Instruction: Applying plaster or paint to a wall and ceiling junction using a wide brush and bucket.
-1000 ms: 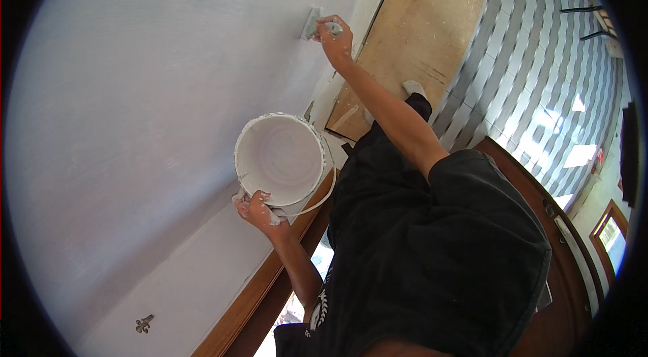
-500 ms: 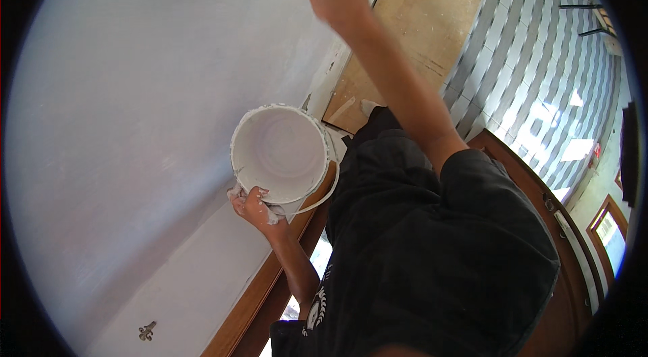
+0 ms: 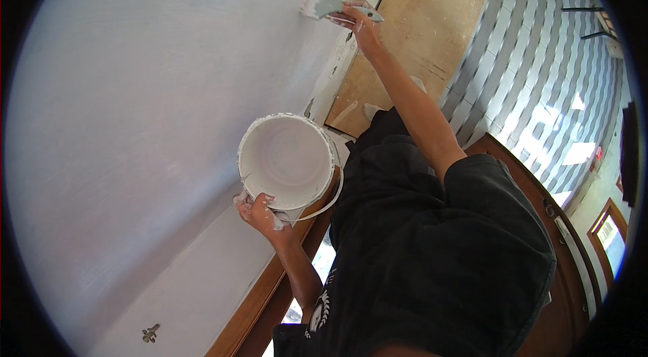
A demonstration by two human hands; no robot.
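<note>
My right hand (image 3: 362, 25), flecked with white, is closed round the grey-green handle of a wide paintbrush (image 3: 328, 3). The pale bristles of the brush touch the whitish wall (image 3: 148, 87) near its bottom edge. Closer to my body, my left hand (image 3: 260, 214) grips the rim of a white bucket (image 3: 252, 158) and is smeared with white. The bucket's mouth faces up toward me, its rim crusted with white, and a thin layer of pale paint seems to lie at its bottom. A white bail handle hangs down on the bucket's right side.
A paint-specked wooden board (image 3: 432, 13) lies below by the wall, one of my feet on it. Beyond it runs a grey-and-white patterned tile floor (image 3: 526, 53). A brown wooden frame (image 3: 260, 293) borders the wall, with a small metal fitting (image 3: 150, 333) nearby.
My right hand has come down with the paintbrush from the top edge of the view, toward the wall's bottom edge. My left hand and the bucket have shifted only slightly.
</note>
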